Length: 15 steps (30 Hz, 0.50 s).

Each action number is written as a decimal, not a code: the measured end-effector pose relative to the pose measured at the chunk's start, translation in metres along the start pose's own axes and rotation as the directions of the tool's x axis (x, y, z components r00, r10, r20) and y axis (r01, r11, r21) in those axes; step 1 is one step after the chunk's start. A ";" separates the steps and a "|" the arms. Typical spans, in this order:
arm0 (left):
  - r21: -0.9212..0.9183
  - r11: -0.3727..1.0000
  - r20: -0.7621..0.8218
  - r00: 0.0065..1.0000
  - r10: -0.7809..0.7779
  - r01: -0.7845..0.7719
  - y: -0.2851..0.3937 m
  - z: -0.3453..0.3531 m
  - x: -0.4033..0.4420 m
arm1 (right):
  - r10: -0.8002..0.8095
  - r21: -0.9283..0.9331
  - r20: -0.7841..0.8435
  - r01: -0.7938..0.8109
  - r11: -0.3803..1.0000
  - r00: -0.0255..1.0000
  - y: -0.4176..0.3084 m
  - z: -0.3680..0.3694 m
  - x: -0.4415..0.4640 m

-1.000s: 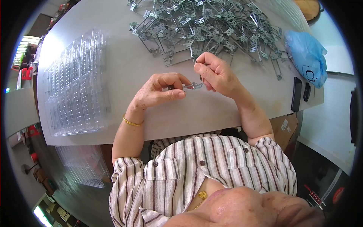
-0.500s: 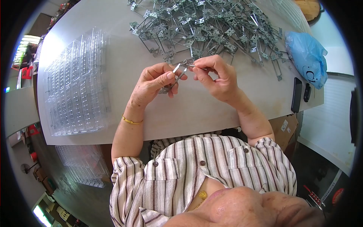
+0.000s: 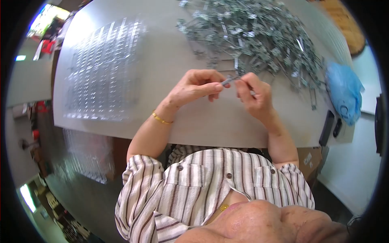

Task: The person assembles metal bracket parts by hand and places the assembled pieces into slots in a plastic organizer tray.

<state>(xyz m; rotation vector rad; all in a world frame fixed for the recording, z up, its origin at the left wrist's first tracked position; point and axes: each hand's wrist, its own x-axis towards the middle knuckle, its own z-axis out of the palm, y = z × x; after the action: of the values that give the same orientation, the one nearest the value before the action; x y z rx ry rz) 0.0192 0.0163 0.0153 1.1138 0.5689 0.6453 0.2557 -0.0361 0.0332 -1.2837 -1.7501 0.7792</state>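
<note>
A small grey metal bracket is pinched between the thumb and fingers of my left hand, in front of the pile. My right hand is closed at the bracket's right side, fingertips at a thin end of it. Blur and the fingers hide most of the piece, and any second part in the right hand is unclear. Just beyond both hands spreads a large pile of metal brackets with thin rods.
Clear plastic blister trays lie on the left of the white table. More clear trays are below its left edge. On the right are a blue plastic bag, a black phone-like object and a smaller black object.
The view has shifted, so the table's contents sit differently in it. The metal piece has turned and shows less between my fingers. My right hand has curled and turned, with its fingertips lower.
</note>
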 end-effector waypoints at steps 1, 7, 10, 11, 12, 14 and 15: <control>-0.015 1.000 -0.008 1.000 0.015 -0.015 0.000 -0.001 0.000 | 0.029 0.022 0.018 -0.030 0.999 0.999 0.002 -0.003 -0.001; -0.077 0.997 -0.034 0.999 0.025 -0.027 -0.004 -0.005 0.004 | 0.035 0.194 -0.057 -0.024 0.981 0.998 0.002 -0.009 0.003; -0.025 1.000 -0.004 1.000 0.008 -0.008 -0.007 -0.005 0.004 | -0.029 0.353 -0.095 0.061 0.934 0.995 -0.004 -0.006 0.008; 0.013 1.000 0.013 1.000 0.001 -0.001 -0.007 -0.004 0.004 | -0.011 0.452 -0.046 0.031 0.892 0.999 -0.003 -0.007 0.007; 0.051 0.999 0.030 1.000 -0.008 0.007 -0.007 -0.003 0.004 | 0.016 0.488 -0.017 -0.006 0.873 1.000 -0.004 -0.006 0.006; 0.073 0.997 0.024 0.999 -0.028 0.026 -0.009 -0.002 0.004 | 0.071 0.553 0.045 -0.084 0.829 0.996 -0.004 -0.003 0.004; 0.071 0.997 0.024 0.999 -0.027 0.025 -0.010 -0.001 0.004 | 0.065 0.552 0.052 -0.083 0.830 0.997 -0.002 -0.002 0.004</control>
<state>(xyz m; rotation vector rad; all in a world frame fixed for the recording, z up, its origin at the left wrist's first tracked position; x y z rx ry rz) 0.0233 0.0169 0.0053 1.1772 0.5873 0.5914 0.2564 -0.0330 0.0368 -0.9414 -1.3482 1.2495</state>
